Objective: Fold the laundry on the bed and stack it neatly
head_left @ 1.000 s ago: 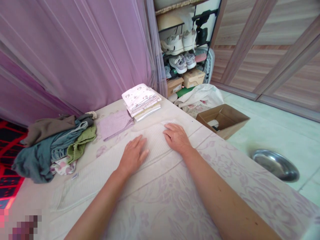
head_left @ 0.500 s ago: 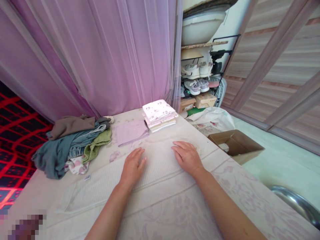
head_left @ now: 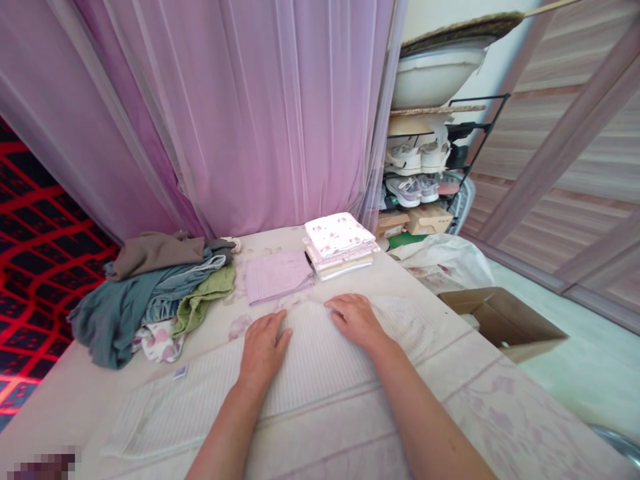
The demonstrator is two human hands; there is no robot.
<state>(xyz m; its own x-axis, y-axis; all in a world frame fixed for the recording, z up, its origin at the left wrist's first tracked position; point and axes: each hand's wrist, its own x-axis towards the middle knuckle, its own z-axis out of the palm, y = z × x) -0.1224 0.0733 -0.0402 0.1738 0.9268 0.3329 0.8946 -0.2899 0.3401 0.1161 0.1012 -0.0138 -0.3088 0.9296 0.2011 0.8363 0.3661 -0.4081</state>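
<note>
A long white ribbed cloth (head_left: 310, 363) lies spread flat across a floral mattress (head_left: 500, 427). My left hand (head_left: 263, 347) rests palm down on the cloth near its middle, fingers together and flat. My right hand (head_left: 356, 321) presses flat on the cloth a little farther back and to the right. Neither hand grips anything. Beyond my hands lies a folded lilac cloth (head_left: 277, 275), and next to it a stack of folded patterned cloths (head_left: 340, 243).
A heap of unfolded clothes (head_left: 150, 287) in brown, grey-blue and green sits at the left. A pink net curtain (head_left: 225, 113) hangs behind. On the floor at the right are an open cardboard box (head_left: 505, 320), a white bag (head_left: 440, 260) and a shoe rack (head_left: 425, 180).
The view has tilted up and turned left. Both hands have slid a little leftward along the white cloth, staying flat on it.
</note>
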